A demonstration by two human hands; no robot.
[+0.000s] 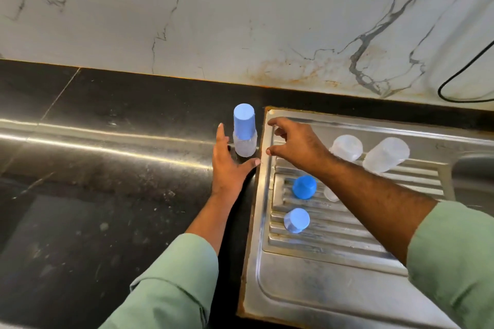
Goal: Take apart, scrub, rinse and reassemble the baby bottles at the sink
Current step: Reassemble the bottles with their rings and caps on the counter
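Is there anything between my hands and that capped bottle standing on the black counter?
Nothing visible is in the way. The capped bottle stands alone on the counter, with the left hand open just beside it and the right hand open on its other side, over the edge of the draining board.

Glossy black stone counter, ribbed steel drainboard, frosted plastic bottle under matt blue cap

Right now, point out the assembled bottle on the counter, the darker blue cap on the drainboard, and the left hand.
assembled bottle [244, 128]: head view, on the side of its light blue cover.
darker blue cap [304, 187]: head view, on its top.
left hand [227, 165]: head view, on the back of the hand.
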